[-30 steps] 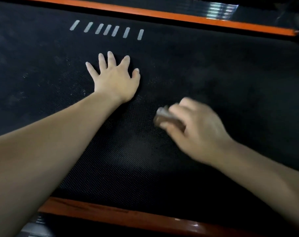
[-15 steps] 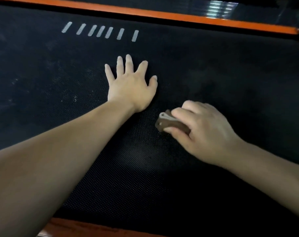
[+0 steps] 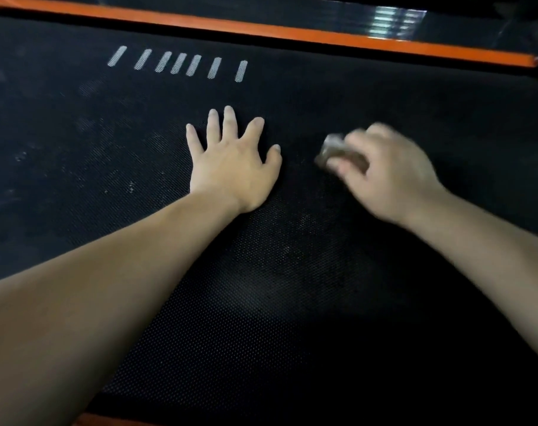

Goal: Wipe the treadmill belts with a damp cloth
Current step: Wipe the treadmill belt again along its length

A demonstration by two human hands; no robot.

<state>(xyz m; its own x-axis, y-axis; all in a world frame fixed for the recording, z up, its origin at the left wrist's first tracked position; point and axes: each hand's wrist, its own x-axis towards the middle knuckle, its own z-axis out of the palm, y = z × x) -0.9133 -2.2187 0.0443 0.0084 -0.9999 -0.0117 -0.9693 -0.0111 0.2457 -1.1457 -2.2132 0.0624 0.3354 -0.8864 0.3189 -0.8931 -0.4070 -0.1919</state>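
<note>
The black textured treadmill belt [image 3: 323, 272] fills the view, with pale dusty smears on its left part. My left hand [image 3: 234, 164] lies flat on the belt near the middle, palm down, fingers spread. To its right my right hand [image 3: 384, 173] is blurred by motion and is closed around a small folded brownish cloth [image 3: 334, 149], which it presses onto the belt. Only the cloth's left end shows beyond the fingers.
An orange side rail [image 3: 261, 27] runs along the far edge of the belt, with a dark glossy deck strip [image 3: 384, 20] beyond it. Several short white dashes [image 3: 178, 63] are printed on the belt near that rail. A sliver of orange rail [image 3: 108, 421] shows at the bottom.
My right hand has slid the cloth away from me and to the right across the belt. My left hand stays flat on the belt. The view has shifted slightly.
</note>
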